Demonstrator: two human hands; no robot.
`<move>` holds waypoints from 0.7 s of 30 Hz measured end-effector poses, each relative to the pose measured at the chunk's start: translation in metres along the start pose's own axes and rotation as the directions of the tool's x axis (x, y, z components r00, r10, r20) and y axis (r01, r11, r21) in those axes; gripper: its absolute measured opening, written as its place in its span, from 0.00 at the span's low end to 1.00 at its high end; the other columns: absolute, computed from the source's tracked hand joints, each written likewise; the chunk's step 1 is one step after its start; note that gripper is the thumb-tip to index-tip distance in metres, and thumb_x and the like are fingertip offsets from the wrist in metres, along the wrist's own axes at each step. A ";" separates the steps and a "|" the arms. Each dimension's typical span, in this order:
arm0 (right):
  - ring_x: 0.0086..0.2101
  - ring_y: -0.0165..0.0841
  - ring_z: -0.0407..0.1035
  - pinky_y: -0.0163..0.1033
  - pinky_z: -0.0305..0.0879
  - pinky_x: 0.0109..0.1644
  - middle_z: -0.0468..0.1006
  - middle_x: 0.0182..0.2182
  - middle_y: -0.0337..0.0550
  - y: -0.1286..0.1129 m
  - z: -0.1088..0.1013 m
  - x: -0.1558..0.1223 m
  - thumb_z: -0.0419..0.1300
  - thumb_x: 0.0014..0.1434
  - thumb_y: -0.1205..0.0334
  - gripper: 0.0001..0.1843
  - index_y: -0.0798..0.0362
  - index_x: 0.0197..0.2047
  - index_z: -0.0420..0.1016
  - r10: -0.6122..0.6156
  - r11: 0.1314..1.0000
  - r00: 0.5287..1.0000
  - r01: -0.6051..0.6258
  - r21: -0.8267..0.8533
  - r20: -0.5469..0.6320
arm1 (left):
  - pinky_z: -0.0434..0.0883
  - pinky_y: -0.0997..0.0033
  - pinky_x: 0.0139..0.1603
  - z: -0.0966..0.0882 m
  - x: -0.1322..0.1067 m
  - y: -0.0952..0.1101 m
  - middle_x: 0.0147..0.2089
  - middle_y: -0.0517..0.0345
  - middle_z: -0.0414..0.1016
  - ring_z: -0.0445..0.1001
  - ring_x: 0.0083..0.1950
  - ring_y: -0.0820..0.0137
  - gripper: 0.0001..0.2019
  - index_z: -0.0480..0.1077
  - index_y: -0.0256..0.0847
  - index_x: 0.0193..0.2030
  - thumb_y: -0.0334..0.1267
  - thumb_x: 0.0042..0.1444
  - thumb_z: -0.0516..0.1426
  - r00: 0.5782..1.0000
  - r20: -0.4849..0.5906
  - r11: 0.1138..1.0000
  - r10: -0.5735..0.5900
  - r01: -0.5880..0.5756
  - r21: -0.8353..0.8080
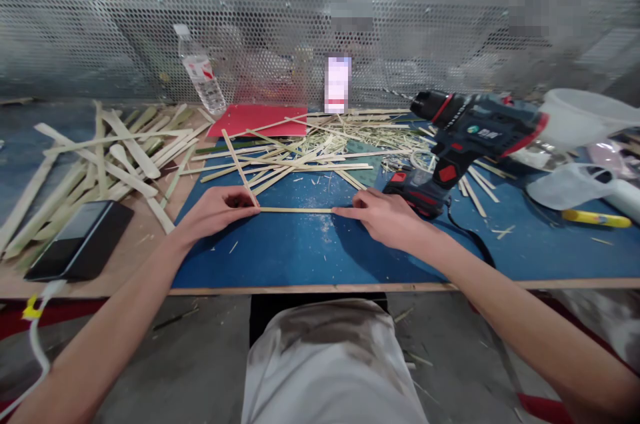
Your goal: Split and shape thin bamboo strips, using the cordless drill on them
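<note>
A thin bamboo strip (296,210) lies flat on the blue mat (300,251), running left to right. My left hand (216,210) is closed, pinching the strip's left end together with a second strip (239,167) that slants up and away. My right hand (384,215) presses its fingers on the flat strip's right end. Both forearms reach in from the bottom corners.
A pile of bamboo strips (320,147) lies behind my hands, with wider slats (100,157) at left. A cordless drill (463,137) stands by my right hand. A phone (80,239), a water bottle (201,77), a red sheet (257,119) and plastic containers (580,144) surround them. Perforated metal screen behind.
</note>
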State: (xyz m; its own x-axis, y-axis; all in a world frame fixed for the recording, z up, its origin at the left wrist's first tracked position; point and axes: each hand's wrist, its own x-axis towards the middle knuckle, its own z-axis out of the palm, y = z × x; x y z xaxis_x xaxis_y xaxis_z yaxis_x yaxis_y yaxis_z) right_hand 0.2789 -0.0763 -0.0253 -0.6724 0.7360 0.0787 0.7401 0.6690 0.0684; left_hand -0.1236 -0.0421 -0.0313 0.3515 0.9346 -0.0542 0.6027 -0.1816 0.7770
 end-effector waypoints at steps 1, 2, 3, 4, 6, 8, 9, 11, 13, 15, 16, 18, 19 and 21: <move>0.46 0.31 0.63 0.36 0.44 0.35 0.72 0.45 0.46 0.001 0.000 0.001 0.51 0.70 0.69 0.30 0.28 0.68 0.69 -0.002 1.000 1.000 0.002 0.025 0.000 | 0.69 0.71 0.34 0.000 0.000 0.000 0.35 0.55 0.80 0.74 0.34 0.68 0.20 0.81 0.43 0.40 0.59 0.54 0.66 1.000 0.002 1.000 -0.001 0.001 -0.002; 0.45 0.30 0.63 0.36 0.44 0.35 0.72 0.44 0.46 0.003 -0.001 0.002 0.51 0.70 0.69 0.30 0.28 0.68 0.69 -0.004 0.999 1.000 0.004 0.049 0.005 | 0.69 0.71 0.34 -0.001 0.001 0.000 0.35 0.55 0.80 0.75 0.34 0.68 0.20 0.81 0.43 0.40 0.59 0.54 0.66 1.000 0.003 1.000 -0.002 0.002 -0.004; 0.44 0.29 0.63 0.36 0.43 0.35 0.72 0.44 0.45 0.004 -0.002 0.004 0.51 0.71 0.69 0.30 0.28 0.68 0.69 -0.006 0.997 1.000 0.005 0.071 0.014 | 0.70 0.71 0.34 -0.001 0.001 0.000 0.35 0.55 0.81 0.75 0.34 0.67 0.20 0.81 0.43 0.39 0.59 0.54 0.67 1.000 0.003 1.000 -0.005 0.005 -0.005; 0.44 0.28 0.63 0.36 0.42 0.35 0.72 0.44 0.45 0.005 -0.003 0.005 0.51 0.70 0.69 0.31 0.27 0.68 0.69 -0.008 0.996 1.000 0.005 0.089 0.028 | 0.70 0.71 0.34 -0.001 0.001 0.000 0.35 0.55 0.81 0.75 0.34 0.67 0.20 0.81 0.43 0.39 0.58 0.54 0.67 1.000 0.003 1.000 -0.010 0.010 -0.004; 0.43 0.27 0.63 0.36 0.41 0.34 0.72 0.44 0.44 0.007 -0.005 0.007 0.52 0.70 0.70 0.31 0.26 0.68 0.69 -0.008 0.994 0.998 0.001 0.114 0.061 | 0.70 0.72 0.34 -0.002 0.002 0.000 0.35 0.55 0.82 0.76 0.34 0.67 0.19 0.81 0.43 0.39 0.57 0.53 0.68 1.000 0.001 1.000 -0.024 0.024 -0.005; 0.42 0.26 0.63 0.35 0.41 0.33 0.72 0.44 0.44 0.008 -0.008 0.008 0.52 0.70 0.70 0.31 0.25 0.67 0.68 -0.007 0.992 0.996 -0.004 0.126 0.088 | 0.71 0.72 0.36 -0.003 0.002 -0.002 0.36 0.54 0.83 0.78 0.36 0.66 0.18 0.82 0.44 0.39 0.57 0.52 0.69 0.999 0.002 0.999 -0.039 0.039 -0.019; 0.42 0.26 0.64 0.35 0.41 0.33 0.72 0.44 0.43 0.008 -0.009 0.009 0.52 0.70 0.70 0.32 0.25 0.67 0.68 -0.006 0.991 0.995 -0.006 0.131 0.095 | 0.72 0.71 0.37 -0.003 0.003 -0.003 0.37 0.54 0.83 0.78 0.37 0.65 0.18 0.82 0.44 0.39 0.56 0.51 0.69 0.999 0.005 0.999 -0.045 0.045 -0.030; 0.41 0.25 0.64 0.34 0.41 0.33 0.72 0.44 0.43 0.008 -0.010 0.009 0.52 0.70 0.70 0.32 0.25 0.67 0.68 -0.006 0.990 0.995 -0.008 0.140 0.101 | 0.74 0.70 0.39 -0.004 0.003 -0.005 0.39 0.53 0.84 0.80 0.39 0.63 0.19 0.82 0.45 0.40 0.56 0.50 0.70 0.999 0.006 0.997 -0.053 0.053 -0.051; 0.40 0.25 0.64 0.34 0.42 0.33 0.72 0.44 0.43 0.008 -0.011 0.010 0.52 0.69 0.71 0.32 0.26 0.67 0.69 -0.010 0.989 0.995 -0.005 0.149 0.102 | 0.75 0.68 0.41 -0.004 0.004 -0.008 0.41 0.53 0.84 0.81 0.41 0.62 0.19 0.82 0.45 0.40 0.57 0.50 0.70 0.998 0.009 0.997 -0.056 0.056 -0.054; 0.40 0.25 0.64 0.34 0.42 0.32 0.72 0.44 0.44 0.008 -0.011 0.010 0.52 0.69 0.71 0.32 0.27 0.67 0.69 -0.016 0.988 0.995 0.001 0.152 0.096 | 0.76 0.67 0.42 -0.004 0.005 -0.011 0.44 0.51 0.84 0.81 0.43 0.60 0.20 0.82 0.44 0.41 0.58 0.49 0.70 0.999 0.013 0.997 -0.053 0.054 -0.052; 0.40 0.25 0.64 0.34 0.42 0.32 0.72 0.43 0.44 0.008 -0.011 0.010 0.52 0.69 0.71 0.32 0.27 0.67 0.69 -0.018 0.988 0.996 0.004 0.151 0.092 | 0.77 0.66 0.43 -0.004 0.005 -0.011 0.45 0.50 0.84 0.81 0.44 0.60 0.21 0.82 0.44 0.41 0.58 0.49 0.70 0.999 0.015 0.997 -0.051 0.051 -0.054; 0.41 0.25 0.65 0.34 0.42 0.32 0.72 0.43 0.45 0.008 -0.012 0.010 0.52 0.69 0.71 0.32 0.27 0.67 0.69 -0.021 0.988 0.995 0.006 0.152 0.092 | 0.77 0.67 0.43 -0.004 0.005 -0.012 0.46 0.50 0.84 0.81 0.44 0.60 0.21 0.82 0.44 0.41 0.57 0.49 0.71 0.999 0.014 0.997 -0.046 0.047 -0.063; 0.41 0.25 0.65 0.34 0.41 0.32 0.72 0.44 0.44 0.008 -0.012 0.010 0.52 0.69 0.71 0.32 0.27 0.67 0.69 -0.019 0.988 0.995 0.004 0.153 0.097 | 0.76 0.67 0.43 -0.004 0.005 -0.011 0.45 0.51 0.84 0.81 0.44 0.61 0.20 0.82 0.44 0.41 0.57 0.49 0.71 0.999 0.014 0.997 -0.045 0.046 -0.069; 0.41 0.25 0.65 0.34 0.41 0.32 0.72 0.44 0.44 0.008 -0.012 0.011 0.52 0.68 0.71 0.33 0.26 0.67 0.69 -0.013 0.987 0.994 -0.004 0.160 0.109 | 0.76 0.68 0.43 -0.004 0.004 -0.010 0.44 0.53 0.84 0.81 0.43 0.63 0.20 0.82 0.45 0.42 0.56 0.50 0.71 0.999 0.020 0.996 -0.042 0.043 -0.080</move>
State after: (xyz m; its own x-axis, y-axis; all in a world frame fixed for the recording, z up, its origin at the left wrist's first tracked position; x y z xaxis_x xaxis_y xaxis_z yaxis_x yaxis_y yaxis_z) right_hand 0.2778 -0.0641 -0.0118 -0.6784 0.7340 -0.0313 0.7332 0.6737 -0.0923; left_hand -0.1306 -0.0356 -0.0369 0.3407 0.9349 -0.0993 0.5584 -0.1162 0.8214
